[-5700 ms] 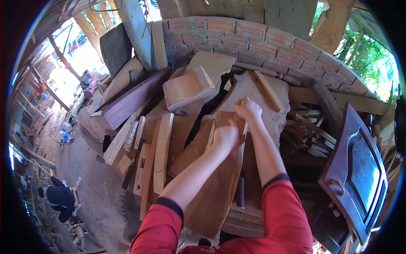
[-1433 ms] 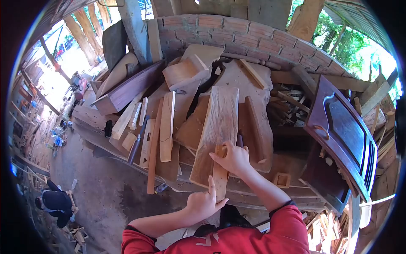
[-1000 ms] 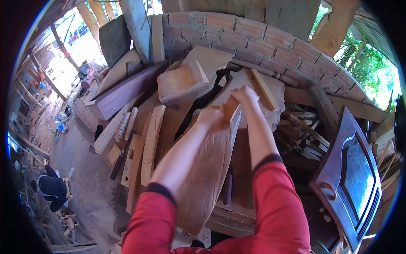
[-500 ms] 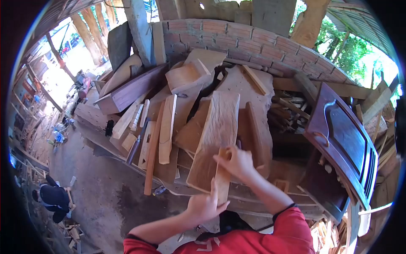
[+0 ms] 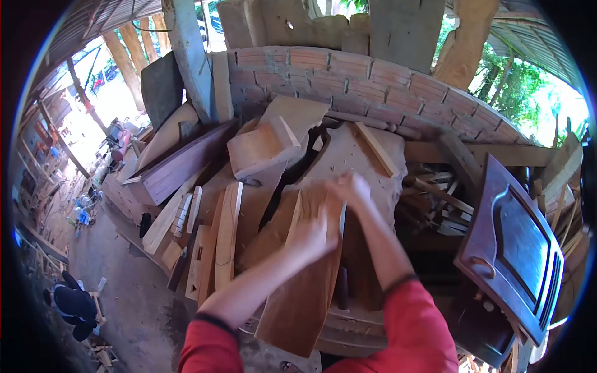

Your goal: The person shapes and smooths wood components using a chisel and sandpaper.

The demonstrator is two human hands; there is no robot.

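Observation:
A wide brown wooden board slants toward me over the heap of timber, its near end jutting past the pile's front edge. My left hand is closed above the middle of this board, thumb side up; what it holds, if anything, is hidden. Farther off, my right hand has its fingers curled at the far right corner of the board, slightly blurred. Between the hands shows a lighter strip of wood, which I cannot clearly separate from the board. A dark rounded handle lies right of the board.
Left of the board lie several narrow planks and a long purplish beam. An L-shaped wooden piece sits behind. A dark cabinet door leans at right. A brick wall closes the back. Another person crouches at far left.
The wide board has come nearer to me, and its upper face looks smoother. Both hands have moved away from my body. The small board held before is no longer distinct. The view has shifted.

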